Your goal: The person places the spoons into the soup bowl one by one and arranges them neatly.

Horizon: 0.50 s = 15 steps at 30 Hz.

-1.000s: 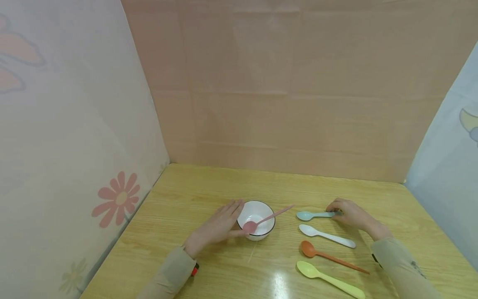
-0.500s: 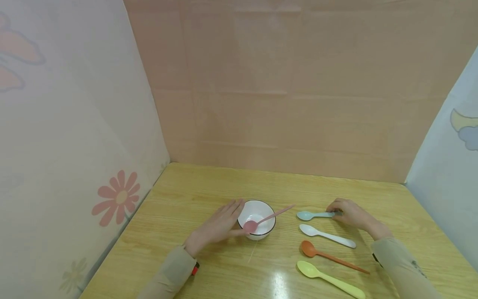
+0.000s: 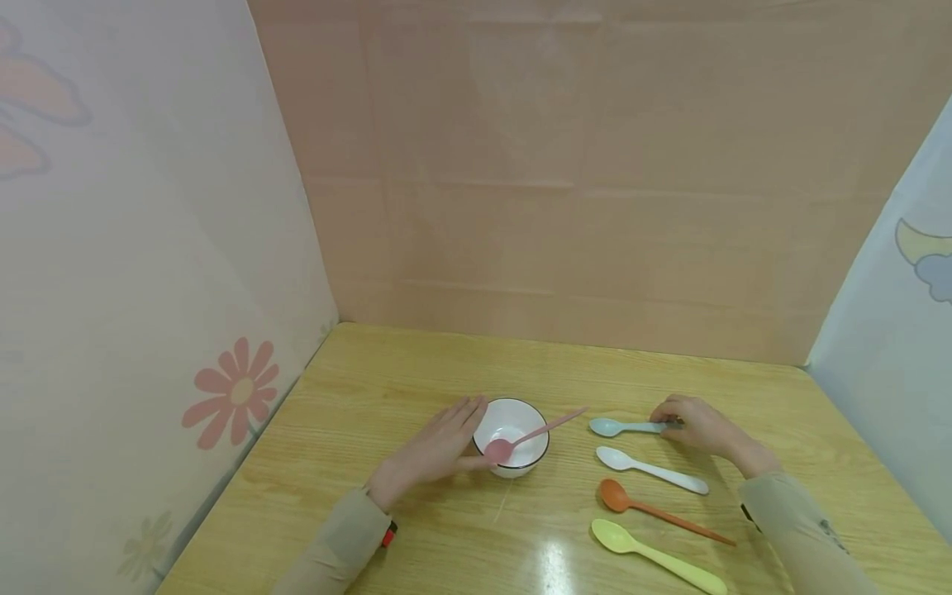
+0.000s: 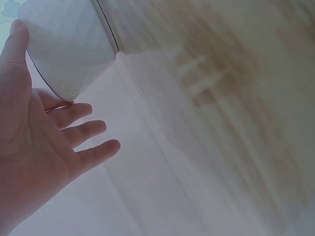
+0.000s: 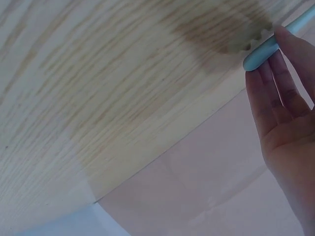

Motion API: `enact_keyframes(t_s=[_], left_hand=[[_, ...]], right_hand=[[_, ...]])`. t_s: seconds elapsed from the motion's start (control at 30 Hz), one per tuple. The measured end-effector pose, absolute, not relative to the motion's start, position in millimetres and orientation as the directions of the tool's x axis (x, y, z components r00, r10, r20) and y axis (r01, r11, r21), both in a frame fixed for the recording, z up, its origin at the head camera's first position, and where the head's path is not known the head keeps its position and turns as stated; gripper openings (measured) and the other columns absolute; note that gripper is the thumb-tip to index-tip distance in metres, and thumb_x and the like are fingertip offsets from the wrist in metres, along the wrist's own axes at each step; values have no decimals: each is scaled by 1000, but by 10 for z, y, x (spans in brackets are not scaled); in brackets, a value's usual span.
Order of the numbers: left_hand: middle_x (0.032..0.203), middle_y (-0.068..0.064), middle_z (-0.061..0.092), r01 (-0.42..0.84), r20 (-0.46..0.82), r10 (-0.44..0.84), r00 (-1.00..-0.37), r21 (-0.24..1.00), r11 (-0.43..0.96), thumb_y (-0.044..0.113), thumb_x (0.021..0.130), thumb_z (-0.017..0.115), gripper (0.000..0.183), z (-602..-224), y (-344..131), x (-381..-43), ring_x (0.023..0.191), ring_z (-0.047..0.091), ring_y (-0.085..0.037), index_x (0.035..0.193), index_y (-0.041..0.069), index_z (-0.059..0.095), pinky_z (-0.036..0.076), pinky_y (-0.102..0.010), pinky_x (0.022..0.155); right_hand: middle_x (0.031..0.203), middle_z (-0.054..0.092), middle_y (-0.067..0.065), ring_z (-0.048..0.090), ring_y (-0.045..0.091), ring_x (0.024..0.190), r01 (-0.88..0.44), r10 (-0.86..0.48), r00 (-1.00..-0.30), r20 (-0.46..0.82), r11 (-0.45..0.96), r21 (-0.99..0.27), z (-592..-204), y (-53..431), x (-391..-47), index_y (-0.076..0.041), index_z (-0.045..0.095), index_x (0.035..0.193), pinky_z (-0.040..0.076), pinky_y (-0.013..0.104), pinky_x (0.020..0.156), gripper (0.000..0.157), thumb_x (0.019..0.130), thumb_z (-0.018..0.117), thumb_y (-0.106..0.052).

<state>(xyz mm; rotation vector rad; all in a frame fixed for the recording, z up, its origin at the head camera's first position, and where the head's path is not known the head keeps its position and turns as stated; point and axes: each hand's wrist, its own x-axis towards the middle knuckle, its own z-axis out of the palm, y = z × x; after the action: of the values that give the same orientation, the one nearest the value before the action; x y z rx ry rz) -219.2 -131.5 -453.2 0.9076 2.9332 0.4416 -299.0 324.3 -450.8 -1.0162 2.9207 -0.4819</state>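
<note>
A white bowl (image 3: pixel 508 417) with a dark rim stands on the table, and a pink spoon (image 3: pixel 548 427) leans across it. At the bowl's left side, my left hand (image 3: pixel 439 446) holds it between thumb and forefinger; the other fingers extend loosely in the left wrist view. To the right, my right hand (image 3: pixel 699 426) pinches the handle end of a light blue spoon (image 3: pixel 635 427). In the right wrist view, the thumb lies on one side of that handle (image 5: pixel 261 55) and the fingers on the other.
Nearer than the light blue spoon, a white spoon (image 3: pixel 653 471), an orange spoon (image 3: pixel 662 514) and a yellow spoon (image 3: pixel 660 558) lie in a column. Behind the wooden table (image 3: pixel 416 364) rises a pinkish-brown backdrop (image 3: pixel 550 207). A flowered sheet (image 3: pixel 171 248) hangs along the left.
The head of the light blue spoon has shifted very slightly left and up in the head view. Both hands, the bowl and the other spoons stay where they were.
</note>
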Motion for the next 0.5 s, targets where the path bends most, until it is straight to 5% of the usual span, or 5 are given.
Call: enact_keyframes(t_s=[0.5], left_hand=[[165, -14, 24, 552, 56, 559, -827, 267, 790, 62, 93, 55, 93, -4525, -1313, -2195, 152, 26, -35, 157, 2, 23, 31, -52, 121]], right_hand=[[96, 68, 2, 65, 19, 83, -579, -583, -809, 75, 767, -279, -4408, 3266, -2941, -6, 72, 102, 57, 34, 72, 19, 83, 76, -7]])
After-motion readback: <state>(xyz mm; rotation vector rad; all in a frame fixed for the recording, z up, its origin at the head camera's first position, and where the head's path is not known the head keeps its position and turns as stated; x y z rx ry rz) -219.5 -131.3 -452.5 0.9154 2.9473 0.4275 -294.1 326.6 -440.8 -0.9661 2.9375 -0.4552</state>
